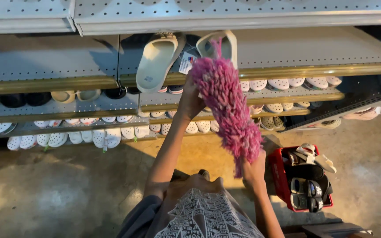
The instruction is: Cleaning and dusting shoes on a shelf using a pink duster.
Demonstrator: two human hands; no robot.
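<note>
Fingers of both your hands grip one pink duster (228, 105) before the shelves.

Your left hand (190, 99) closes round its upper end and your right hand (254, 169) round its lower end, holding it slantwise above the floor. On the top shelf (314, 48) lie two cream slides (157, 59). By your right hand, one red basket (278, 176) on the floor holds several dark sandals (307, 187); an exact count isn't possible.

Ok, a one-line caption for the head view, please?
Left hand and right hand hold a fluffy pink duster before grey metal shoe shelves.
</note>
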